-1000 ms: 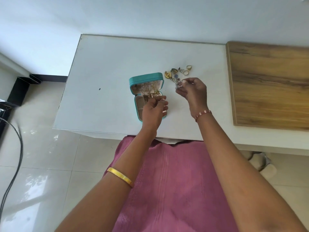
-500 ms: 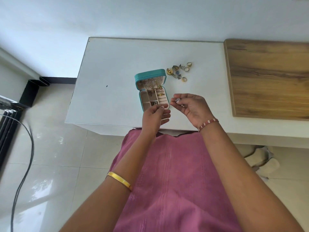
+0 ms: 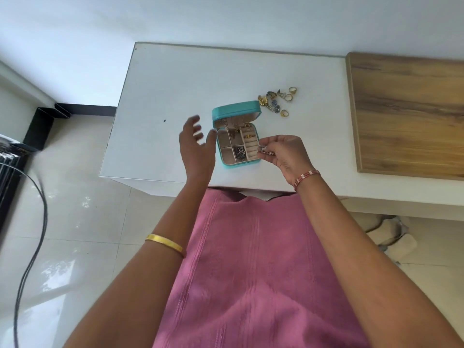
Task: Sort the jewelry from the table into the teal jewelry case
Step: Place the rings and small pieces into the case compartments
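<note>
The teal jewelry case (image 3: 238,110) lies open on the white table (image 3: 175,91), its beige compartments holding chains, rings and a dark piece. A small pile of loose jewelry (image 3: 277,100), gold rings and blue-stoned pieces, lies just beyond the case to the right. My right hand (image 3: 285,153) pinches a small silvery piece (image 3: 263,149) at the case's right edge, beside the ring rolls. My left hand (image 3: 197,146) hovers to the left of the case, fingers spread, holding nothing.
A wooden board (image 3: 406,114) covers the table's right part. Black cables (image 3: 32,222) and a dark rack (image 3: 10,156) are on the tiled floor at the left. Slippers (image 3: 391,237) lie under the table at the right.
My left hand let go near the case's front, opened and moved to its left side. My right hand carried the small piece from the pile to the case's right edge.
</note>
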Available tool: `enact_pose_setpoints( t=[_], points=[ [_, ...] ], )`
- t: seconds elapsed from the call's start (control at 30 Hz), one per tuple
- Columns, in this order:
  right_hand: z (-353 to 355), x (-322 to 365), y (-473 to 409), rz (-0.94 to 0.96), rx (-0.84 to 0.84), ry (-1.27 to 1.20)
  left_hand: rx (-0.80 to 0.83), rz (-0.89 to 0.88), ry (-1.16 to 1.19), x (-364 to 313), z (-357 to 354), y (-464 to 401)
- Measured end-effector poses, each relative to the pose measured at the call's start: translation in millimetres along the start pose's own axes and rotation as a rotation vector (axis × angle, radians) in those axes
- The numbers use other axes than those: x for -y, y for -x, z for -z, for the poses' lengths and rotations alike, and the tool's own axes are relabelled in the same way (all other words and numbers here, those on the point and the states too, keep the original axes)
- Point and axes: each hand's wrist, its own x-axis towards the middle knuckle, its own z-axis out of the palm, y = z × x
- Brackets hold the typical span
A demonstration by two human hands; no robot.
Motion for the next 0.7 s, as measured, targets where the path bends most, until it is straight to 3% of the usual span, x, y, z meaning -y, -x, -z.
enact_pose_setpoints(
  t=[0.17, 0.4, 0.6, 0.7],
  points=[
    [-16.6, -0.4, -6.0, 0.091, 0.056, 0.265, 0.166, -0.256, -0.176, 2.1, -4.5, -23.2],
    [-25.0, -2.3, -12.9, 0.185, 0.033, 0.484, 0.169, -0.188, -0.143, -4.0, -9.3, -30.7],
    [-23.6, -1.3, -12.1, 0.164, 0.033, 0.406, 0.245, -0.128, -0.054, 6.3, 0.1, -17.3],
    [-23.2, -0.9, -11.7, 0.186, 0.032, 0.388, 0.311, -0.185, -0.116, 12.6, 4.1, -14.5]
  ],
)
